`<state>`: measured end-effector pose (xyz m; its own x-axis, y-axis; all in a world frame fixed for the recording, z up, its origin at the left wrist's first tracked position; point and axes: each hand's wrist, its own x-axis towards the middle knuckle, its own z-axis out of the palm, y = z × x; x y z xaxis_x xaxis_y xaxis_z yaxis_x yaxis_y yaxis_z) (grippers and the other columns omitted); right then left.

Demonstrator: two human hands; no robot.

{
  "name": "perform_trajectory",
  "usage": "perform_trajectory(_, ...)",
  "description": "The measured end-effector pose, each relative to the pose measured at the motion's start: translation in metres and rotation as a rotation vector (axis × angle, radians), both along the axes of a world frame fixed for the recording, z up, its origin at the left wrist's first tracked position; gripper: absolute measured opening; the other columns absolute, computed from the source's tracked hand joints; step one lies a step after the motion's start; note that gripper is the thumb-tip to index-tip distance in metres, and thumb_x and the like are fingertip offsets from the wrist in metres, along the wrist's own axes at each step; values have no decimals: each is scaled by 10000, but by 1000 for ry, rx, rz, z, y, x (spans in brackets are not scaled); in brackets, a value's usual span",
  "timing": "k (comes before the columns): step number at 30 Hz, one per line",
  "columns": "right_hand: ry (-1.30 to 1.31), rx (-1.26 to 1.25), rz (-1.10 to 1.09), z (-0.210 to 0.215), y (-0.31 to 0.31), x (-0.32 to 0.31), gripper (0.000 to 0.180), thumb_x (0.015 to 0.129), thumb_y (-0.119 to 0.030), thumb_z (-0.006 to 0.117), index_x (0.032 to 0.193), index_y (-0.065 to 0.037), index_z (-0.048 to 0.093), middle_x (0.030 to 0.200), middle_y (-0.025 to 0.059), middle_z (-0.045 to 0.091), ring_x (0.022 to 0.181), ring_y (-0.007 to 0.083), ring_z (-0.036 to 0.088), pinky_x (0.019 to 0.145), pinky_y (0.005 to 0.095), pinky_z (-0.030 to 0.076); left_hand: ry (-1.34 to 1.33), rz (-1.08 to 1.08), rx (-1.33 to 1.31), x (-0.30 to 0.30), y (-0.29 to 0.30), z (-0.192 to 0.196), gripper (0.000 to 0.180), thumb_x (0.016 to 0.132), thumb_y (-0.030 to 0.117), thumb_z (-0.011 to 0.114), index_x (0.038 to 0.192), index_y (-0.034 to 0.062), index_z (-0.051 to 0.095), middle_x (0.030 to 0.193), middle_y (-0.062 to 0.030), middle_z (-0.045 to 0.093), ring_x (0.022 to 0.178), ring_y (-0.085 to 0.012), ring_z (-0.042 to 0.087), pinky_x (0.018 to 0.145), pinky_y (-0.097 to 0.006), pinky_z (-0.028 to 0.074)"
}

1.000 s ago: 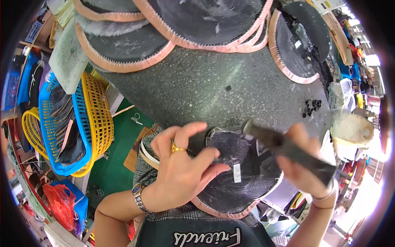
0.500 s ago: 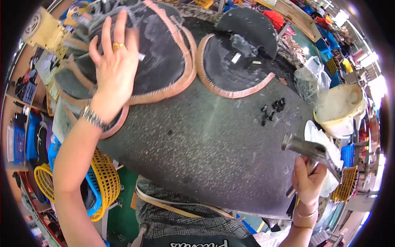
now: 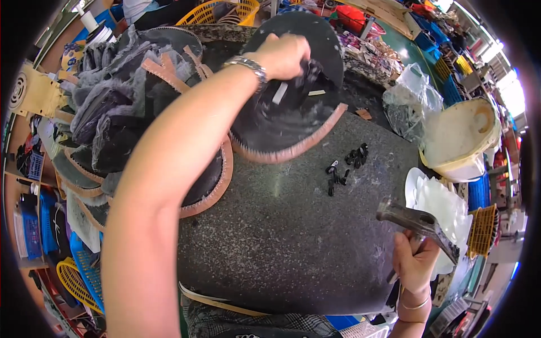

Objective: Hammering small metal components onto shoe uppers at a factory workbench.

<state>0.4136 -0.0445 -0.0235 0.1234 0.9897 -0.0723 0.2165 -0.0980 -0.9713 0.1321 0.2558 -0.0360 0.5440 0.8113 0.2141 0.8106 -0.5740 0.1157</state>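
Observation:
My right hand [image 3: 416,263] is wrapped around the handle of a hammer [image 3: 420,221], its metal head held sideways above the right part of the dark work surface. My left arm reaches far across the table. My left hand [image 3: 286,56] is closed over a round black panel [image 3: 276,127] with a stitched pink-brown edge strip. Blurred dark material [image 3: 313,72] shows under its fingers; what exactly they grip is hidden. Two small pale strips lie on that panel, one of them a white strip [image 3: 280,93]. Several small black pieces [image 3: 346,163] lie on the table nearby.
Grey fuzzy-lined panels [image 3: 107,101] are piled at the left, partly behind my forearm. At the right stand a cream bucket [image 3: 459,163], a clear plastic bag [image 3: 414,98] and white sheets [image 3: 445,203]. A yellow basket [image 3: 248,12] sits beyond the far edge.
My left hand has left the pile at the left and moved right to the round panel. That panel has shifted left and nearer. The hammer stays in my right hand, slightly lower.

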Motion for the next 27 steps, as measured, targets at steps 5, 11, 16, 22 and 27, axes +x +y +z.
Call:
perform_trajectory(5,-7,101,-161,13,-8,8,147,878,-34,614,818,-11,482,482,-17,421,332,57,367,314,199,250,-168,-131,491,0,-101,139,129,844,-18,601,957,-66,641,870,-107,699,774,-106,656,628,-235,516)
perform_trajectory(11,13,395,-33,29,-28,9,112,924,-74,545,938,-24,446,488,-27,361,310,42,285,283,193,217,-769,-247,49,-9,-230,187,272,809,-27,626,1072,33,665,974,-134,680,861,-239,653,812,-320,506)
perform_trajectory(16,81,459,86,40,-58,-11,129,880,15,565,962,3,465,630,20,500,359,41,380,310,190,272,-1192,38,-813,-26,-350,79,321,776,-25,709,1087,-15,630,999,-77,669,886,-112,620,792,-247,507)
perform_trajectory(22,-509,331,916,30,-67,-74,331,763,0,654,1045,-24,483,745,110,574,527,284,591,459,363,448,-940,443,-694,-58,-391,-30,334,717,191,791,947,0,642,760,-133,669,701,-90,600,645,-243,480)
perform_trajectory(27,-671,175,1072,-2,-58,-93,267,760,-85,616,940,-31,426,664,120,476,514,321,560,434,385,447,-525,207,-302,-65,-377,-30,347,656,252,800,959,126,687,829,-38,573,736,-209,518,679,-331,417)
